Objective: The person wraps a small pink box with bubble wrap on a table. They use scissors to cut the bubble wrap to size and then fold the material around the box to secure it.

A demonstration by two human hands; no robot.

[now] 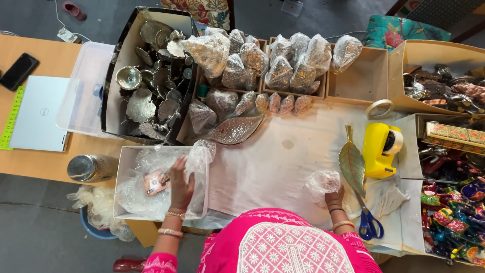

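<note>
I am reaching my left hand into the white box at the near left, fingers closing on a sheet of bubble wrap. My right hand is gripping a small bubble-wrapped bundle over the cloth-covered surface, just left of the metal leaf and the scissors.

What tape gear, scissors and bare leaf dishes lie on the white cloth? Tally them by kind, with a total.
Yellow tape dispenser: 1
Loose tape roll: 1
Blue-handled scissors: 1
Bare leaf-shaped dish: 1
Total: 4
</note>
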